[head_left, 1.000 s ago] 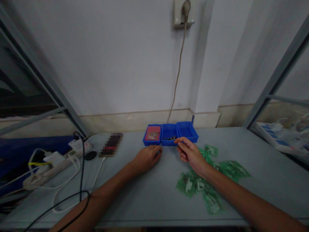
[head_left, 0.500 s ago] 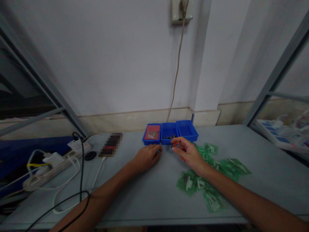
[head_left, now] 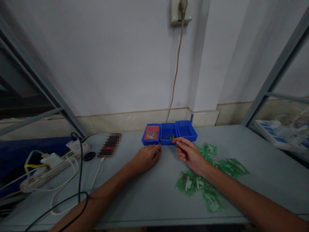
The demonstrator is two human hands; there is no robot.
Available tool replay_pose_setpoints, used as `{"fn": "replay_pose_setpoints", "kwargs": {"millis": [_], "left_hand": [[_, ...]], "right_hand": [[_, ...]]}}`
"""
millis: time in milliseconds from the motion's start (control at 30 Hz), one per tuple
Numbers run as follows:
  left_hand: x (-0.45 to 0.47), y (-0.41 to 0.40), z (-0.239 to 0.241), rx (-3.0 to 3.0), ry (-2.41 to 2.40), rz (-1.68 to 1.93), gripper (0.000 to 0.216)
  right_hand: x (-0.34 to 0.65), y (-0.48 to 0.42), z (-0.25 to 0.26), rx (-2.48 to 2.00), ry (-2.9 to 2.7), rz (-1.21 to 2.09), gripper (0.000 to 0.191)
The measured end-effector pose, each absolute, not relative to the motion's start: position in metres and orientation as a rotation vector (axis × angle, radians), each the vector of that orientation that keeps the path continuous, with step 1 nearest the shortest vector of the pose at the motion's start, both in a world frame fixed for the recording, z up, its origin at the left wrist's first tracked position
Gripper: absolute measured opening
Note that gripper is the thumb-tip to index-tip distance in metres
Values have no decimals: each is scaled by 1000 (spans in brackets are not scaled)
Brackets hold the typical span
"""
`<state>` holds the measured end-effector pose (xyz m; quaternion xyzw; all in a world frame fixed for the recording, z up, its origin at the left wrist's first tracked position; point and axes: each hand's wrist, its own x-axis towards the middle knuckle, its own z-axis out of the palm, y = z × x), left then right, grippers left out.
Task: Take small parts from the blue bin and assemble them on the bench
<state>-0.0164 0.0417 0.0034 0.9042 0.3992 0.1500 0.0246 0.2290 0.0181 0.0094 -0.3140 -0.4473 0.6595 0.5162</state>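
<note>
My left hand [head_left: 146, 158] rests palm down on the table just in front of the left blue bin [head_left: 151, 142], its fingers loosely bent, a gap between thumb and forefinger, nothing seen in it. My right hand [head_left: 191, 155] hovers in front of the right blue bin [head_left: 185, 129], thumb and fingers pinched together. Something small and dark shows at its fingertips, too small to make out. Small dark and shiny metal parts [head_left: 172, 137] lie in the middle blue bin [head_left: 167, 129]. A pink-red sheet with a clear bag [head_left: 152, 133] fills the left bin.
Several green plastic packets [head_left: 212, 199] lie around and under my right forearm. At the left are a phone [head_left: 109, 145], a round black disc [head_left: 89, 156], a power strip [head_left: 55, 167] and loose cables. A wall [head_left: 120, 64] stands behind the bins; metal posts [head_left: 260, 93] flank the table.
My right hand has drawn slightly back to the right from the middle bin, its fingers closing further together. My left hand stays in place. The camera has shifted a little.
</note>
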Motion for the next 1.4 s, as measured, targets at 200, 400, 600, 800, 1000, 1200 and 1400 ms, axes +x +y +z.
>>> {"fn": "replay_pose_setpoints", "kwargs": {"millis": [200, 400, 600, 800, 1000, 1200, 1400], "left_hand": [[-16, 41, 5, 2801, 1243, 430, 15], [-17, 41, 3, 2807, 1241, 437, 15], [-17, 43, 2, 2820, 1227, 452, 14], [-16, 42, 4, 2812, 1227, 437, 14], [-16, 41, 5, 2808, 1222, 447, 15], [-16, 40, 4, 2834, 1227, 452, 14], [-16, 40, 5, 2833, 1201, 463, 15]], "right_hand": [[232, 23, 6, -963, -1344, 1076, 27], [239, 29, 11, -1035, -1556, 525, 8], [241, 42, 15, -1089, -1725, 213, 10], [239, 48, 7, -1207, -1972, 5, 15], [238, 47, 4, -1307, -2145, -180, 23], [244, 21, 35, -1221, -2217, -126, 33], [284, -47, 35, -1079, -2580, 13, 97]]}}
